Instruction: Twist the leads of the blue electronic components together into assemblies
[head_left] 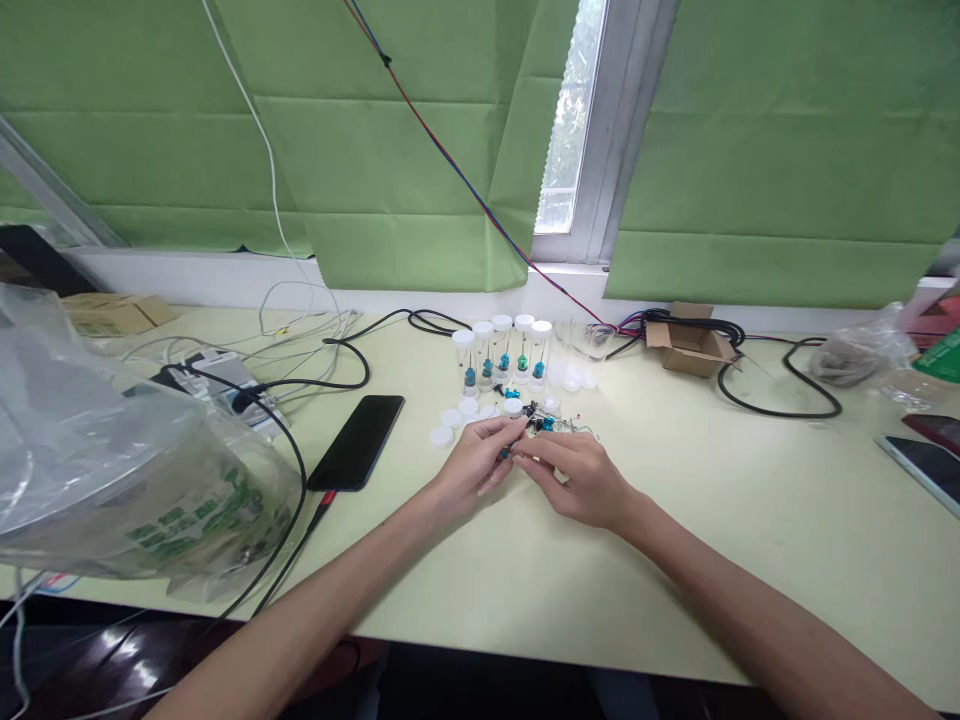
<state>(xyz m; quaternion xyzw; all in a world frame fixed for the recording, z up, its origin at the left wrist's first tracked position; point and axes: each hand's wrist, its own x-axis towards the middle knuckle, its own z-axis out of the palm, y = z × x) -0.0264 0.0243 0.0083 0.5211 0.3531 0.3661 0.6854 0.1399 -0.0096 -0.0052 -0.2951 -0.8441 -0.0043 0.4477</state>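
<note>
Over the middle of the table, my left hand (476,462) pinches a small teal-and-black part (504,453), mostly hidden by my fingers. My right hand (581,478) meets it from the other side, fingertips pressed together at the same part; whatever they grip is too small to make out. Just beyond my fingers lies a loose pile of small black, teal and metal pieces (547,424). Several clear tubes with white caps (502,345) stand in a cluster behind, each with a coloured piece and a thin stem inside. White caps (442,436) lie around my left hand.
A black phone (356,443) lies left of my hands, with a cable by it. Farther left are a large plastic bag (135,450) and a power strip (225,385). Clear empty cups (592,340) and an open cardboard box (690,345) stand at the back right.
</note>
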